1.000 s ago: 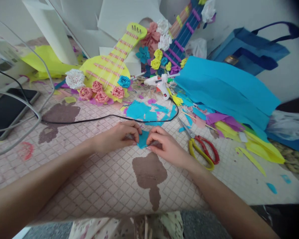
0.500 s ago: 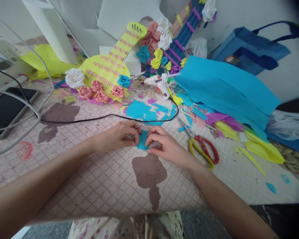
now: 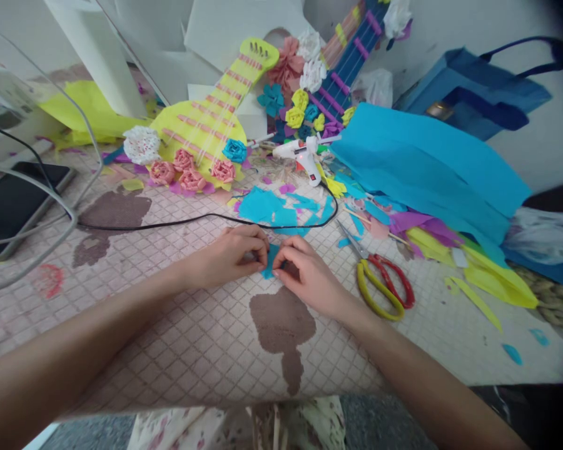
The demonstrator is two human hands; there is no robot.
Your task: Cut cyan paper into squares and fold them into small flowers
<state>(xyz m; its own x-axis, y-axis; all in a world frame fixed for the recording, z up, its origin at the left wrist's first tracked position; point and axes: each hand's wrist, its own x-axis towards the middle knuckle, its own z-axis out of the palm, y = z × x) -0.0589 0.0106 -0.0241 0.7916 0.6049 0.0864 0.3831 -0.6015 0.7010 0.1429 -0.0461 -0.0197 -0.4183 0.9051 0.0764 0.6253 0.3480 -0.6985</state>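
Observation:
A small piece of blue paper [image 3: 271,258] is pinched between my two hands, low over the patterned tablecloth. My left hand [image 3: 238,255] grips its left side with thumb and fingers together. On its right side my right hand [image 3: 306,270] holds the edge between thumb and fingertips. The fingers cover much of the piece. Beyond the hands lie blue paper scraps [image 3: 267,207], crossed by a black cord [image 3: 211,216]. Scissors [image 3: 380,281] with one yellow and one red handle rest to the right of my right hand, blades pointing away.
A white glue gun [image 3: 304,154] lies behind the scraps. A yellow paper guitar [image 3: 206,122] with paper flowers leans at the back, near a blue guitar [image 3: 342,81]. Large blue paper sheets [image 3: 422,162] and a blue bag [image 3: 488,87] are at right; a phone [image 3: 19,203] is at left.
My fingertips have drawn closer together on the blue paper, and less of it shows between them. The view has shifted slightly; other things stay in place.

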